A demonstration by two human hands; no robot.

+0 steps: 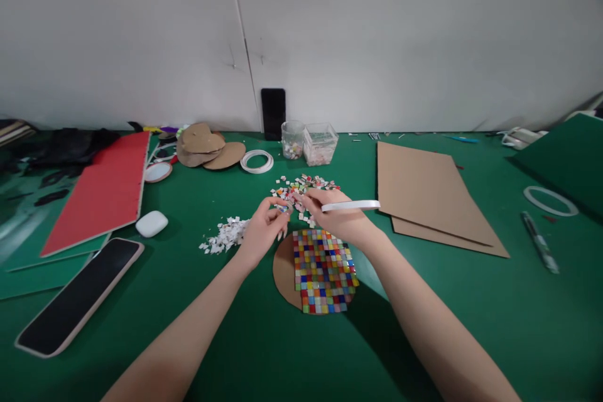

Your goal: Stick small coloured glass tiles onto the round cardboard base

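Observation:
A round cardboard disc (284, 271) lies on the green table (264, 339), mostly covered by a grid of small coloured mosaic tiles (323, 271). Just beyond it my left hand (262, 228) and my right hand (336, 213) meet with fingertips pinched together over a small piece I cannot make out. A white tape ring (351, 205) sits around my right hand. Loose coloured tiles (301, 188) are scattered right behind the hands. A heap of white paper scraps (227, 234) lies left of my left hand.
Brown cardboard sheets (431, 198) lie at the right, a pen (539, 242) and a white ring (550, 200) farther right. At the back stand a plastic cup (292, 139), a clear box (320, 143), a tape roll (257, 161), cardboard discs (207, 146). Left: red board (101, 191), phone (80, 295), white case (151, 223).

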